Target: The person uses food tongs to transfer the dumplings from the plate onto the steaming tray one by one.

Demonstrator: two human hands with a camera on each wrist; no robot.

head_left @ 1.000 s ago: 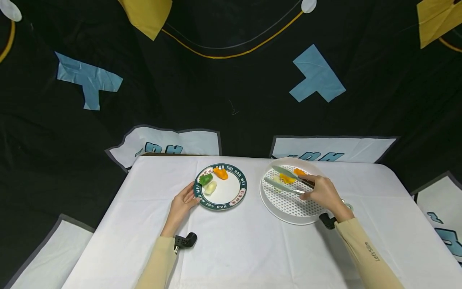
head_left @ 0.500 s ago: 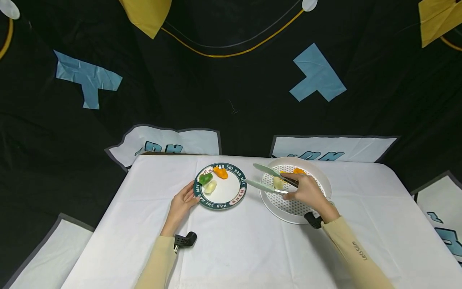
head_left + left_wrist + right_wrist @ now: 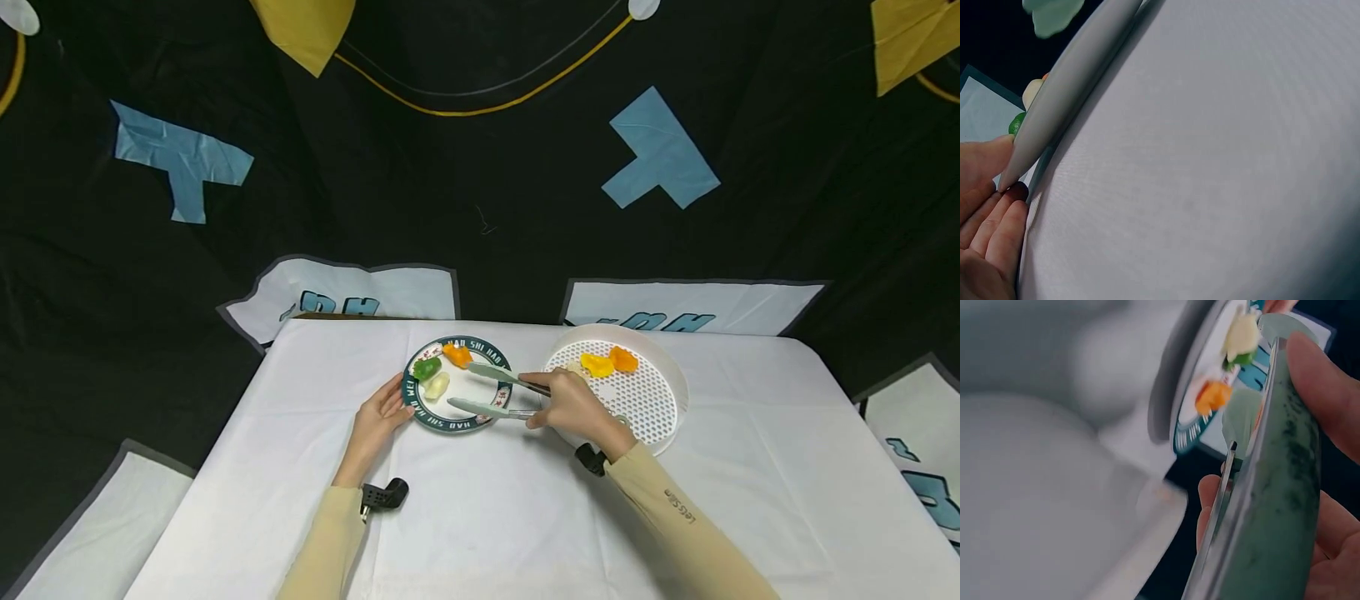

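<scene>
My left hand (image 3: 374,431) pinches the left rim of a white plate (image 3: 444,424) with a green lettered border, thumb on top and fingers beneath. On the plate lie an orange pepper piece (image 3: 457,356), a green pepper piece (image 3: 427,369) and a pale yellow piece (image 3: 437,386). My right hand (image 3: 576,407) grips green-tipped tongs (image 3: 491,373) by their handles. The tong tips are spread over the plate's right half, nothing between them; in the right wrist view the green handle (image 3: 1291,487) runs between thumb and fingers.
Right of the plate stands a round white basin (image 3: 678,392) with a perforated insert. In it lie a yellow piece (image 3: 597,365), an orange piece (image 3: 623,359) and a pale piece partly behind my right hand. A white cloth (image 3: 480,517) covers the table; a black curtain (image 3: 450,208) hangs behind.
My right hand has carried the spread tongs left from the basin to over the plate, uncovering the yellow and orange pieces in the basin. My left hand and the plate have stayed put.
</scene>
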